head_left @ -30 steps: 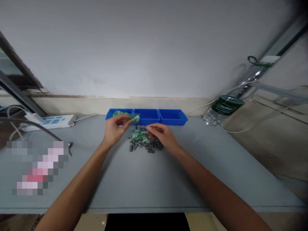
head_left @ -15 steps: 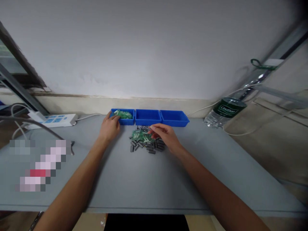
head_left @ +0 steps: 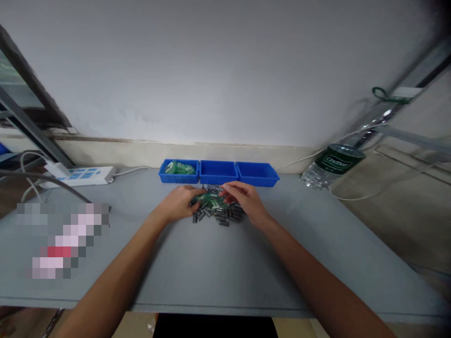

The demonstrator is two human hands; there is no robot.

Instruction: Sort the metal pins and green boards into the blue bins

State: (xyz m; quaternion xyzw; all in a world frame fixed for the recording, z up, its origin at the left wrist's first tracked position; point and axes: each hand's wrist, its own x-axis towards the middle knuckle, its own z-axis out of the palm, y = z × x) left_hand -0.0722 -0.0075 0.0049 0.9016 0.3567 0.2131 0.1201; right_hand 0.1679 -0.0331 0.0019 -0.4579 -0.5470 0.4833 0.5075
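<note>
A mixed heap of small green translucent pieces [head_left: 215, 202], grey metal cylinders [head_left: 222, 220] and thin screw-like metal parts [head_left: 213, 188] lies on the table. My left hand [head_left: 179, 203] is at the heap's left edge, thumb and forefinger apart around green pieces, with no piece plainly held. Over the heap's right side is my right hand [head_left: 245, 199], its fingers bent and tips brought together; anything between them is too small to make out. Behind the heap stand three blue trays in a row. The left tray [head_left: 178, 179] contains green pieces; the middle tray [head_left: 218, 179] and right tray [head_left: 258, 180] look bare inside.
On the left, a white power strip [head_left: 92, 175] with cables sits along the back of the grey table [head_left: 218, 267]. Nearer lies a pixelated pinkish object [head_left: 66, 239]. A large water bottle [head_left: 333, 165] leans at the back right, near a white cable.
My left hand has moved from the left tray rightward and nearer, down to the heap. My right hand has stayed nearly in place over the heap. The view has shifted slightly.
</note>
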